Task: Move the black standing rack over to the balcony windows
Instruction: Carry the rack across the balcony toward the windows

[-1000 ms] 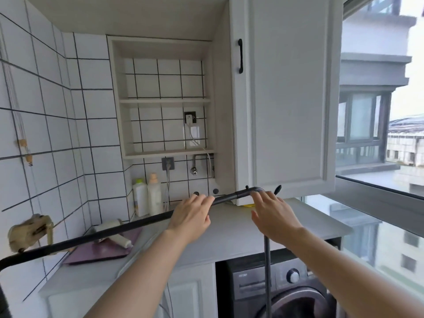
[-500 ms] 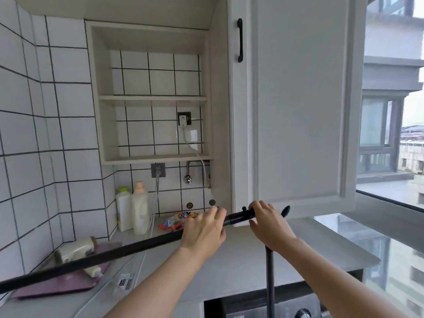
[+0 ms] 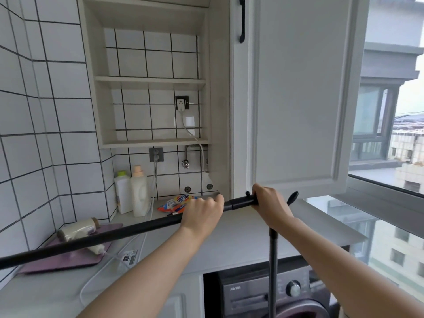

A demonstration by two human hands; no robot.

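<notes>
The black rack point(image 3: 114, 235) is held above the counter point(image 3: 229, 244), its top bar running from lower left up to the right toward the windows point(image 3: 390, 237), with an upright pole dropping from its right corner. The left hand point(image 3: 202, 216) grips the bar; the right hand point(image 3: 270, 207) clasps the corner, under the cabinet door point(image 3: 298, 99).

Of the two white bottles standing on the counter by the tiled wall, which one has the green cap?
The shorter bottle, the left one of the pair, nearer the corner of the tiled wall. The taller bottle beside it has a peach cap.
</notes>
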